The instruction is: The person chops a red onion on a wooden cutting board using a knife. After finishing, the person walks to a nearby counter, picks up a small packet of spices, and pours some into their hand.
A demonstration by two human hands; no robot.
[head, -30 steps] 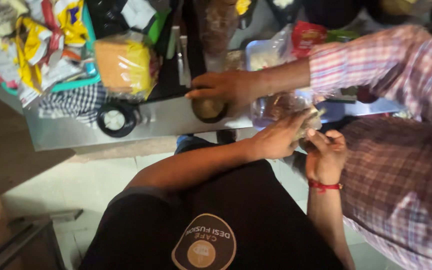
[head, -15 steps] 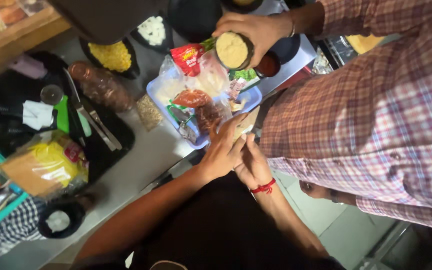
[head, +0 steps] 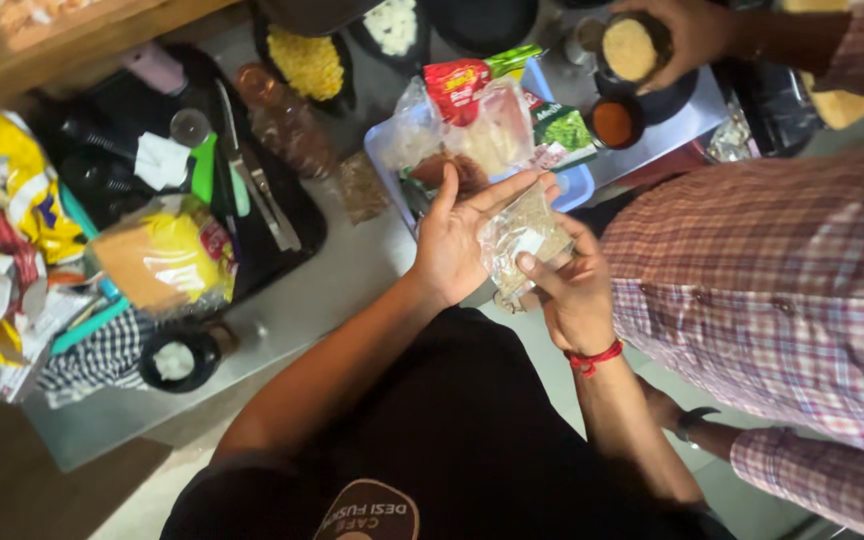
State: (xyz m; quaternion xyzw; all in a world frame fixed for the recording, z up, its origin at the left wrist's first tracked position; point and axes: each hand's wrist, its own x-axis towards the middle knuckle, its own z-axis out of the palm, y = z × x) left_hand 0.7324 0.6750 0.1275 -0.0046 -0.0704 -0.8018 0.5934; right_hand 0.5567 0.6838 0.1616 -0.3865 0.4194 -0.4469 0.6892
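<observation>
Plastic is what I am dealing with: a small clear pouch [head: 524, 240] of pale, grainy filling, and I am holding it in mid-air between my two hands, just off the near edge of the steel counter [head: 342, 280] and at about six o'clock from the blue tray [head: 577, 185] of packets. I am judging it light and limp, with a thin, crinkly film that is probably a little slick; loose contents should shift if I tilt it, and a hard pull could split a seam. I am thinking the top edge or a corner is the safest place to grip, where the film is empty and folds flat.

My left hand [head: 457, 240] is lying open behind the pouch, palm up, fingers spread and pointing towards one o'clock, cradling its far side. My right hand [head: 567, 285] is coming in from five o'clock with a red thread at the wrist, thumb and forefinger pinching the near face of the film while the other fingers are curling under it.

At one o'clock another person's hand [head: 687, 35] in a checked sleeve is gripping a round container [head: 632, 48] of tan powder beside a small bowl of red powder [head: 614, 122].
</observation>
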